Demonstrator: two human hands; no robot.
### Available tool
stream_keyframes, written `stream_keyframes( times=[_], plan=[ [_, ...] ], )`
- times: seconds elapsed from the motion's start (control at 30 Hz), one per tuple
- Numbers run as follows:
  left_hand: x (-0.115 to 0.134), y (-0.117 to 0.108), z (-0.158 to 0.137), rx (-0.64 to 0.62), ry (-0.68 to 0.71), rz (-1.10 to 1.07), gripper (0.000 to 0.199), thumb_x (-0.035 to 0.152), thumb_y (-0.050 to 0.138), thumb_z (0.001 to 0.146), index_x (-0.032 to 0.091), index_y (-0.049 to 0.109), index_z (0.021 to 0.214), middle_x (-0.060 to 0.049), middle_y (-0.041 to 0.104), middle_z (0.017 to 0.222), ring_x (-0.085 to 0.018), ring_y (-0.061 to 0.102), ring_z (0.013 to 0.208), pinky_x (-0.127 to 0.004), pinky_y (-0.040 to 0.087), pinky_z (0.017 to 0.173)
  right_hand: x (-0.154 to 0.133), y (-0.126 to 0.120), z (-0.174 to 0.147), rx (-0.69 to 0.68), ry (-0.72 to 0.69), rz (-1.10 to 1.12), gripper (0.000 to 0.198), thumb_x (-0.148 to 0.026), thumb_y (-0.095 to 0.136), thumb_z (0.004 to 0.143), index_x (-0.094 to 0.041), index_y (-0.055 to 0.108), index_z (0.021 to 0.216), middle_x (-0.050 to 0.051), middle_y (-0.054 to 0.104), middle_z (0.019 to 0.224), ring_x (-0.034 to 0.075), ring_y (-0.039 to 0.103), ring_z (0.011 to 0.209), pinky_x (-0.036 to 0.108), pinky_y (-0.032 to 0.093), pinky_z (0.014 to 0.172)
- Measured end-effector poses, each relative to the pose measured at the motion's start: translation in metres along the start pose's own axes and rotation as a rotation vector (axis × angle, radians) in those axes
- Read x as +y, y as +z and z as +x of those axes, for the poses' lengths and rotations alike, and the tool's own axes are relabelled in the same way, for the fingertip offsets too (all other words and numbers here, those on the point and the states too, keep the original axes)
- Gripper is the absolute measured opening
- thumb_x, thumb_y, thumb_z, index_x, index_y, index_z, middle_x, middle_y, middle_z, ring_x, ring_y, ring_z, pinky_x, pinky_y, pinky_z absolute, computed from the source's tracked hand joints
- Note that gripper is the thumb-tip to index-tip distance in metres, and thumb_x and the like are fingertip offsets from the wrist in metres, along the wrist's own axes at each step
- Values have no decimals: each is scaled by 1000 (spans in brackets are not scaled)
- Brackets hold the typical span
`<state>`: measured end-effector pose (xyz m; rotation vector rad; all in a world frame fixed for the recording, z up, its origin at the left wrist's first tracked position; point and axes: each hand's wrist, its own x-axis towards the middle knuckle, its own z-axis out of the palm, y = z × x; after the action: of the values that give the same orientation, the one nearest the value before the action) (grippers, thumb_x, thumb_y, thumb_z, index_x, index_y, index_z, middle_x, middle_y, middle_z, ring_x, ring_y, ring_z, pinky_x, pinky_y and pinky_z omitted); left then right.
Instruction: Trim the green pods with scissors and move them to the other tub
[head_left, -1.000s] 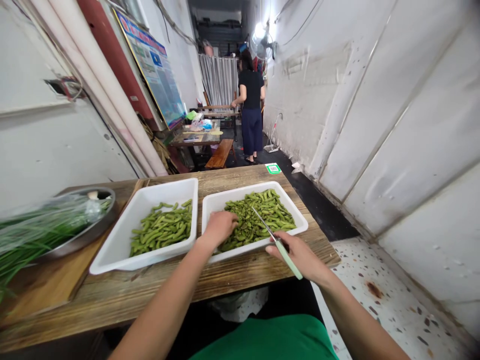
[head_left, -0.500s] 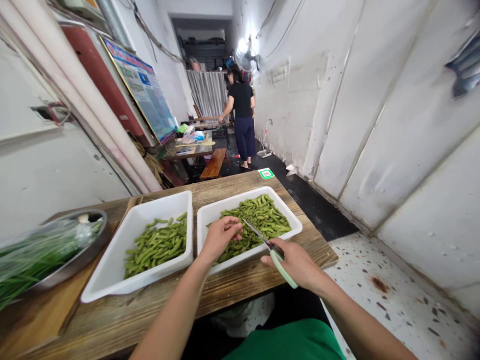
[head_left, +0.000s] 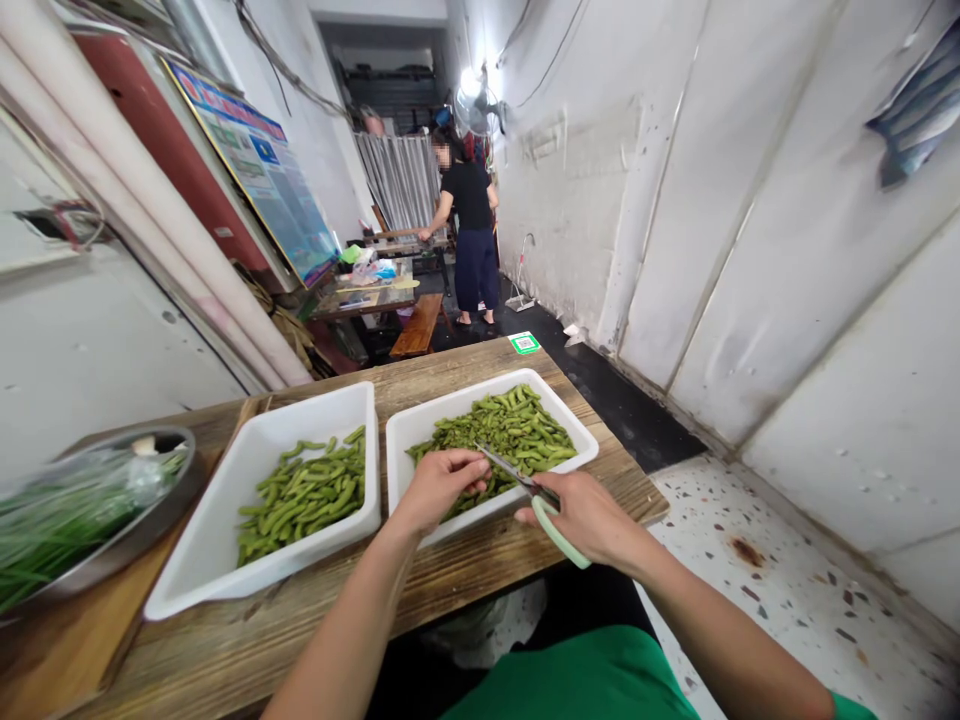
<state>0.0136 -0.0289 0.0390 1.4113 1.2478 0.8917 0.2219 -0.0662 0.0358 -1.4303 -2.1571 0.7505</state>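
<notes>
My right hand (head_left: 581,515) grips a pair of scissors (head_left: 553,525) with pale green handles, blades pointing up and left. The blade tips come close to my left hand (head_left: 442,485), whose thumb and fingers are pinched together; whatever sits between them is too hidden to name. Both hands are over the near side of the right white tray (head_left: 589,447), which holds green soybean pods (head_left: 525,425) and small trimmed bits. To the left, another white tray (head_left: 195,555) contains more green pods (head_left: 307,500).
A metal bowl (head_left: 176,480) with bagged green stalks (head_left: 67,530) is at the far left of the wooden table (head_left: 330,620). Beyond the table, a person (head_left: 471,220) in dark clothes stands by a bench (head_left: 420,325). A white wall (head_left: 720,260) runs along the right.
My left fingers have closed into a tighter pinch, and the scissor tips are nearer to them. The view has shifted slightly, and the person in the back has changed stance.
</notes>
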Motion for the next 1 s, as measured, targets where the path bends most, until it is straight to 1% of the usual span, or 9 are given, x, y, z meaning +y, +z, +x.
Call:
stream_keyframes(
  times=[0.1,0.17,0.23,0.33,0.43,0.5,0.63,0.83,1.0],
  plan=[
    [-5,-2,2,103,-33,37,32,41,71,62,14,70,80,-2,66,68,-14,56,63,-25,42,60,3,2,2,-4,8,7,28,-45,56,80,-18,64,76,5,65,69,19,59,66,24,33,58],
    [-8,-3,3,147,-61,-34,32,39,73,60,14,68,79,-1,65,65,-12,55,59,-24,41,57,6,1,3,-6,17,-7,28,-44,55,81,-18,64,77,5,65,70,20,60,67,25,34,59],
    [-9,-3,4,157,-91,-209,30,36,74,60,14,65,78,0,64,64,-11,56,58,-23,42,56,8,-1,2,-11,27,-15,28,-45,55,81,-18,63,80,6,65,72,22,61,70,25,35,60],
    [-6,1,1,181,-106,-505,27,25,76,60,15,59,79,-2,68,72,-12,63,71,-22,48,67,8,-4,0,-41,15,52,31,-47,53,82,-17,60,90,7,66,82,22,61,78,25,37,65],
    [0,11,-5,215,-96,-658,25,16,75,61,14,57,77,-4,69,73,-13,66,77,-23,51,74,3,-5,-4,-88,-6,144,35,-49,49,84,-17,57,94,7,66,85,21,61,78,25,39,67],
    [3,18,-9,226,-89,-687,23,13,75,60,14,55,73,-5,69,71,-13,66,74,-22,51,73,-1,-4,-5,-103,-25,175,36,-51,48,84,-17,57,93,6,65,83,20,60,76,25,40,67],
    [5,27,-13,217,-75,-700,25,13,76,58,14,54,68,-5,70,69,-12,66,68,-21,52,70,-6,-2,-3,-83,-54,197,36,-52,50,83,-17,58,88,4,63,77,18,57,70,24,40,65],
    [2,26,-13,216,-70,-697,22,14,76,59,13,56,67,-6,71,71,-11,65,66,-21,52,68,-3,-1,-1,-70,-78,269,34,-50,53,81,-16,58,81,1,58,70,14,52,65,22,37,61],
    [-2,28,-12,202,-103,-644,23,17,76,58,12,56,70,-7,70,70,-12,64,65,-23,51,67,7,5,3,-74,-61,307,39,-52,56,78,-14,58,68,-2,47,59,10,42,56,20,32,54]
  ],
)
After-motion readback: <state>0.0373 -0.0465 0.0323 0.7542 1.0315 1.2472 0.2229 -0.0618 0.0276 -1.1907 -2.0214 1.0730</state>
